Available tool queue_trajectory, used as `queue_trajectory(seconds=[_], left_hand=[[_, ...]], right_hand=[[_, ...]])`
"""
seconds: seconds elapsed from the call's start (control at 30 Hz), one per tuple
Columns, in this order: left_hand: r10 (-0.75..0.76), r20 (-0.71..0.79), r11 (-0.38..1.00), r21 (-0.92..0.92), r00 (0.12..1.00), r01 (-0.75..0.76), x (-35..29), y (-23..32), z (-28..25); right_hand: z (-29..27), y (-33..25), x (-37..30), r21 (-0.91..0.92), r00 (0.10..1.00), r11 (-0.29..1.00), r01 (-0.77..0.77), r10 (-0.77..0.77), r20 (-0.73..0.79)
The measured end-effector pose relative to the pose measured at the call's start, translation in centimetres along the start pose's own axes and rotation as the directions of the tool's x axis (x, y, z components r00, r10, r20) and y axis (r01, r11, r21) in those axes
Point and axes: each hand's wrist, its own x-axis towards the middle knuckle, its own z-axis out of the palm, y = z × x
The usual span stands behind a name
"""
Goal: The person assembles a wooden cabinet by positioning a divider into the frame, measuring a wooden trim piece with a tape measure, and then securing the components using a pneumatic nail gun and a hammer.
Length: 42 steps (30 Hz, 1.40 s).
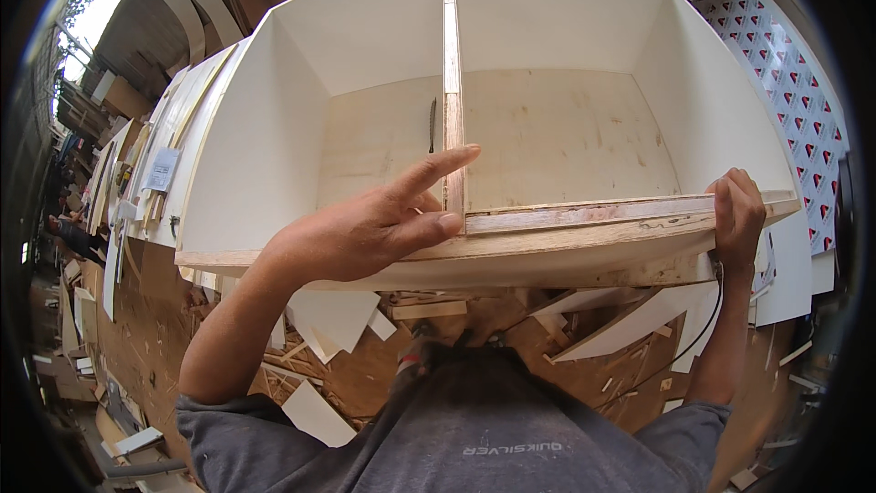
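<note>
A white two-compartment box [557, 14] lies with its open side up in front of me. Its upright divider [451, 55] has a bare wood edge. A thin wooden strip [584, 216] runs along the right half of the near edge, starting at the divider. My left hand [365, 228] rests at that corner, index finger stretched across the divider and thumb on the near edge; its other fingers are partly hidden. At the strip's right end my right hand [739, 215] is closed over the strip and the box's near edge, fingers on top.
Left of the box stand stacked white panels [173, 128]. A patterned sheet [785, 91] leans at the right. White board offcuts [333, 319] and wood scraps litter the floor below. A dark cable [703, 333] hangs near my right forearm. A narrow dark mark [432, 123] shows beside the divider.
</note>
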Motion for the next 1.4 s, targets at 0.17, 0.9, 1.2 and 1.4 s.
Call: queue_trajectory(seconds=[0.17, 0.9, 1.2, 1.4], left_hand=[[0.220, -0.276, 0.771, 0.637, 0.936, 0.007, 3.6, -0.5, -4.0], [0.657, 0.224, 0.286, 0.810, 0.720, -0.512, 15.7, -5.1, -10.2], [0.541, 0.196, 0.368, 0.819, 0.818, -0.440, 15.6, -4.0, -9.2], [0.656, 0.326, 0.301, 0.713, 0.680, -0.633, 10.9, -3.7, -4.4]], right_hand=[[-0.1, 0.1, -0.1, -0.024, 1.000, 1.000, 0.000, 0.000, -0.021], [0.2, -0.2, -0.1, 0.048, 0.997, 0.997, -0.060, 0.062, -0.038], [0.4, 0.0, 0.4, 0.023, 0.998, 0.999, -0.041, 0.042, -0.044], [0.5, 0.0, -0.2, 0.053, 0.998, 0.997, -0.064, 0.065, -0.020]])
